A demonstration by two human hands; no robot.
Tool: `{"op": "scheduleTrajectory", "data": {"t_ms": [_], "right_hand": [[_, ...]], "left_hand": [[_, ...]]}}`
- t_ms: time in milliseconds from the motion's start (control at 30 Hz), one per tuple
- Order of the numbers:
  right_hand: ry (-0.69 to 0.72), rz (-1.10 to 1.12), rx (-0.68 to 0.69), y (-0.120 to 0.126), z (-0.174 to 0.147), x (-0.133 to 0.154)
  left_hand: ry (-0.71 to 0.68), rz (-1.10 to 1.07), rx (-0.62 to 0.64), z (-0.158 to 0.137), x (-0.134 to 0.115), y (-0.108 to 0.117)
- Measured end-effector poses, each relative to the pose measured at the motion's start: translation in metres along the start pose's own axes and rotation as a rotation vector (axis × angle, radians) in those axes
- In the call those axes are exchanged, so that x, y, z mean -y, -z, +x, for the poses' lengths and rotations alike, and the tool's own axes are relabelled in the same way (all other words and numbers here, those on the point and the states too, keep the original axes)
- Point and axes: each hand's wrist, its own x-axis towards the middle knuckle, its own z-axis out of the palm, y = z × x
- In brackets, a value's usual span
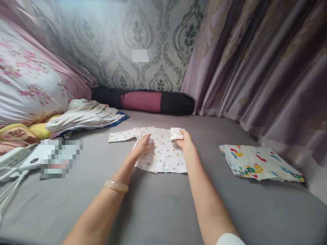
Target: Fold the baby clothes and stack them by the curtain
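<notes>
A small white long-sleeved baby shirt [163,153] with a scattered print lies spread on the grey sheet. Its left sleeve stretches out flat to the side, while the right sleeve [176,133] is folded inward over the chest. My right hand [186,141] is closed on that folded sleeve, near the shirt's right edge. Over the left part of the chest is my left hand [145,144], fingers stretched out and apart, holding nothing. Whether its fingertips touch the cloth I cannot tell. A pale bangle [116,186] circles my left wrist.
A folded cloth with colourful shapes [260,162] lies at the right. At left are a clothes pile [87,117], a power strip [15,158] with cables and a white device [34,160]. A black and maroon roll [143,101] lies along the wall; purple curtains [245,58] hang at right.
</notes>
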Motion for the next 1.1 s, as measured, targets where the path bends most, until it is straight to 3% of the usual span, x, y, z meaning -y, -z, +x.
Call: {"op": "scheduleTrajectory", "data": {"t_ms": [100,367,533,867,1100], "right_hand": [[-0.061,-0.034,-0.148,-0.004,0.002,-0.005],[-0.014,-0.098,-0.231,-0.024,0.007,-0.019],[0.098,-0.186,-0.307,-0.042,0.006,-0.034],[0.351,-0.586,-0.334,-0.075,0.003,-0.07],[0.381,-0.919,-0.264,-0.089,-0.009,-0.092]], "left_hand": [[-0.029,0.041,-0.018,-0.009,0.005,-0.002],[-0.102,0.085,-0.05,-0.019,0.008,-0.01],[-0.138,0.089,-0.04,-0.021,0.009,-0.009],[-0.163,0.066,-0.033,-0.023,0.008,-0.008],[-0.201,-0.001,-0.048,-0.023,0.005,0.0]]}}
